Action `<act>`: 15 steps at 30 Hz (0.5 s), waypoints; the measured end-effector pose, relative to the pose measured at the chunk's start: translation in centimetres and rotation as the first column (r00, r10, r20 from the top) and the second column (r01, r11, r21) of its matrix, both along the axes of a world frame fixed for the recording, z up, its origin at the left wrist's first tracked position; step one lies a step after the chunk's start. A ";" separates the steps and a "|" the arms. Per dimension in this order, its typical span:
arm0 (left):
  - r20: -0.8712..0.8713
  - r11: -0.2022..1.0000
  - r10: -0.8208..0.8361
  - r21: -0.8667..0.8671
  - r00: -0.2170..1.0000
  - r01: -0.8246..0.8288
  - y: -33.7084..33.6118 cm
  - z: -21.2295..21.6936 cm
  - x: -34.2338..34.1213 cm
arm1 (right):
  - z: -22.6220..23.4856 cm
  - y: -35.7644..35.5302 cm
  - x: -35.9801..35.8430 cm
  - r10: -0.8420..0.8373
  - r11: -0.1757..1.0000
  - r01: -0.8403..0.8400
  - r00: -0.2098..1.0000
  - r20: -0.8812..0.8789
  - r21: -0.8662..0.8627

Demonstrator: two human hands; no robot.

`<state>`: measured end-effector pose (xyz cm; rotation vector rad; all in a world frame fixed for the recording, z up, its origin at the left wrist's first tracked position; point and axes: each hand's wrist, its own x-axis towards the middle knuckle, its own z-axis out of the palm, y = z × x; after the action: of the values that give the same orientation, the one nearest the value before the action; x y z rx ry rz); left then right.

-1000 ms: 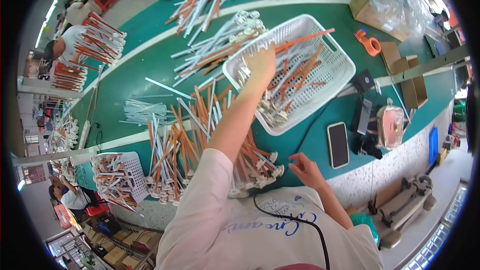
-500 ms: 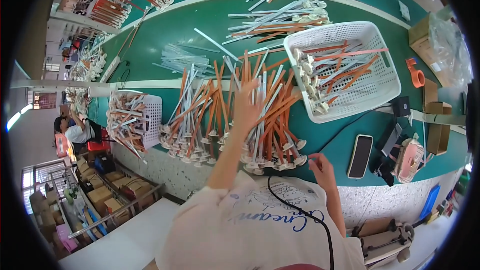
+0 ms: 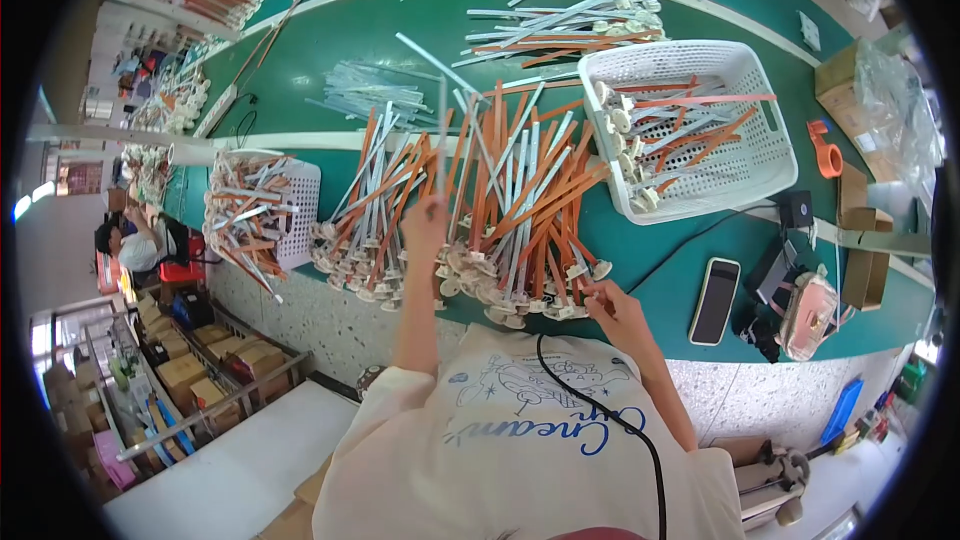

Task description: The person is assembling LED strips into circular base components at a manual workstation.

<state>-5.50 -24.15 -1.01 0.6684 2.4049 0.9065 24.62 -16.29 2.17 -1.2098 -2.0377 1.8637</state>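
Note:
My left hand (image 3: pixel 425 225) is closed on a pale strip (image 3: pixel 442 135) that stands upright above its fingers, blurred by motion. Around it on the green table lie bundles of orange and white strips (image 3: pixel 540 195) with round cream-coloured ends (image 3: pixel 480 275) toward me. My right hand (image 3: pixel 615 312) is at the near right of the bundle, its fingertips drawn together beside a round end (image 3: pixel 600 269). What those fingertips hold, if anything, is hidden. Farther off lies a loose pile of translucent pale strips (image 3: pixel 370 95).
A white perforated basket (image 3: pixel 715 205) of strips stands to the right; another basket (image 3: pixel 303 220) stands left. Beyond lie more strips (image 3: pixel 560 30). A phone (image 3: pixel 715 302), an orange tape dispenser (image 3: pixel 826 152) and a pink pouch (image 3: pixel 808 315) are at right. Other people work at far left.
My left hand has drawn back toward me and leftward from over the strips, now with a pale strip upright in it. My right hand has moved left to the bundle's round ends.

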 end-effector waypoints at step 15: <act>-0.490 0.710 -0.640 -0.083 0.592 0.699 26.5 1.5 11.5 | 0.7 -0.8 0.9 -0.024 0.999 0.023 0.999 0.028 0.022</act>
<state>5.95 2.34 0.52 1.9020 2.1566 0.5756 25.54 -17.12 2.88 -1.2558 -2.0434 1.8194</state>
